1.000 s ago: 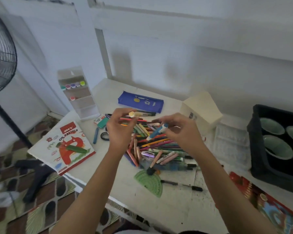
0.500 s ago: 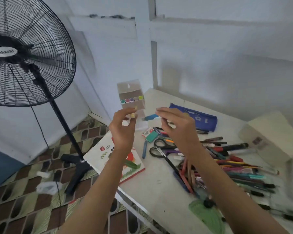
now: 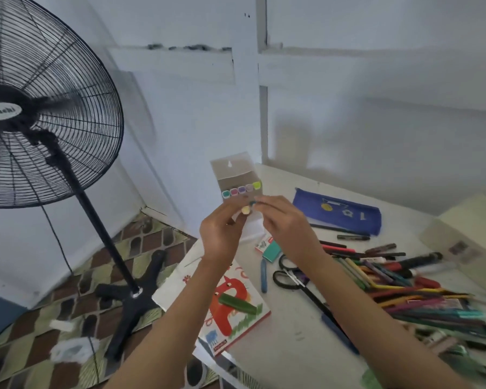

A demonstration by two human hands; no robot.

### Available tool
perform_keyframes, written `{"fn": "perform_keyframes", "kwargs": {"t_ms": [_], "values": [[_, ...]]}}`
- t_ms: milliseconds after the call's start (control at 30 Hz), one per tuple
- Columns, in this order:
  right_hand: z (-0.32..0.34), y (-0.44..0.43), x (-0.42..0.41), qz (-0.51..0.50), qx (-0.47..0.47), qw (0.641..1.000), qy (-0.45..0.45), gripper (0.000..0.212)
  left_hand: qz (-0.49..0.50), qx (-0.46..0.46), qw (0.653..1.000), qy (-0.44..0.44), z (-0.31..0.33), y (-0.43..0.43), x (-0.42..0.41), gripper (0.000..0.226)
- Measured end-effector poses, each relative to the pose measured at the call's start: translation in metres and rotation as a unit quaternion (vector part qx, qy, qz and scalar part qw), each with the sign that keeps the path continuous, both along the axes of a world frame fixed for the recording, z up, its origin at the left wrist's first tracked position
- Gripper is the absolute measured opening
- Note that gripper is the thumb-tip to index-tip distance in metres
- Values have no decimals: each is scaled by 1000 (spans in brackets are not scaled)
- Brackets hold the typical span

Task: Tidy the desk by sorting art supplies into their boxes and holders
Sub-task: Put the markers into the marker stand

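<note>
My left hand (image 3: 222, 231) pinches a marker with a pale yellow cap (image 3: 245, 211). My right hand (image 3: 285, 223) pinches a blue-capped marker (image 3: 252, 203) beside it. Both markers point at the clear marker holder (image 3: 236, 175) at the desk's far left corner; the hands cover its lower shelves. Its top shelf shows a row of several coloured marker ends (image 3: 242, 189). A heap of pens and markers (image 3: 404, 282) lies on the white desk (image 3: 289, 327) to the right.
An oil pastels box (image 3: 225, 304) overhangs the desk's left edge. Black scissors (image 3: 289, 273), a blue pen (image 3: 263, 273), a teal box (image 3: 271, 249), a blue pencil case (image 3: 338, 210) and a cream box (image 3: 466, 234) lie around. A standing fan (image 3: 40, 122) is on the floor at left.
The view swung left from the pen heap toward the holder. Both hands carried their markers from above the heap up to the holder's front.
</note>
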State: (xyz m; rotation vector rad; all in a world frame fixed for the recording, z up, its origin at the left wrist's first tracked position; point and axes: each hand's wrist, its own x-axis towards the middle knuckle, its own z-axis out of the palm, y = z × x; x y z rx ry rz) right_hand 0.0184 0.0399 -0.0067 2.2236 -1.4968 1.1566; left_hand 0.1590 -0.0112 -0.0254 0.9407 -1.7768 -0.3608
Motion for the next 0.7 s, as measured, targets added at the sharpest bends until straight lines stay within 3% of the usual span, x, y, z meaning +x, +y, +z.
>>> {"fn": "perform_keyframes", "kwargs": {"t_ms": [133,267,400,500,700], "values": [[-3,-11,2,0,43,995,-91,32,46,-53,991,-111,-2,-7,-1,24],[-6,-23,3,21,108,990,-85,25,100,-93,966,-217,-2,-10,3,30],[-9,-34,6,43,161,982,-85,18,136,-57,940,-308,3,-14,2,29],[-8,-41,9,37,187,976,-103,16,153,54,911,-380,12,-14,-1,17],[-9,-44,13,-56,228,970,-64,24,133,79,917,-369,9,-12,1,27]]}}
